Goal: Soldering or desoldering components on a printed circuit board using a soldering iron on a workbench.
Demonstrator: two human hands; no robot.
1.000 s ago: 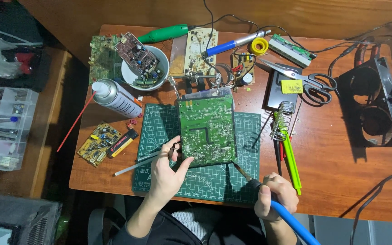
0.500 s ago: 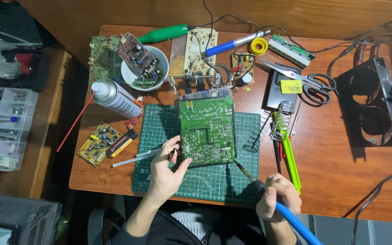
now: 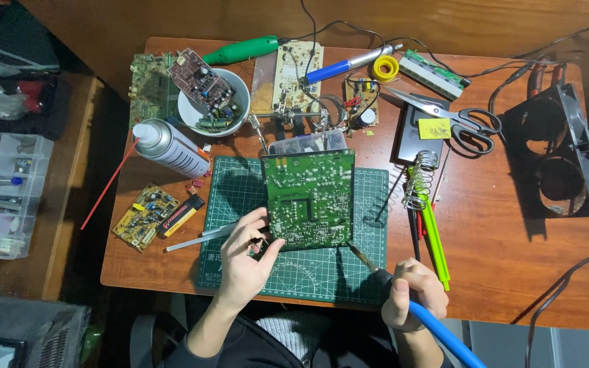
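Setting: wooden table is carrying a green cutting mat, with a dark floor showing around it.
Left hand: left hand is resting on the mat, its grip closed on a slim metal tool that is sticking out to the left, fingertips touching the lower left edge of the green circuit board.
Right hand: right hand is wrapping its grip tight around a soldering iron with a blue handle; the tip is pointing up and left, away from the grip, to the board's lower right corner.
Board: it is lying solder side up on the mat, between the two grips and just above them.
Beyond the left grip: a yellow circuit board and a spray can with a red straw are lying to the left, and a white bowl holding another board is sitting further up.
Beyond the right grip: a coiled iron stand and green tools are sitting just above it; scissors are lying further up; a black fan is standing well off to the right.
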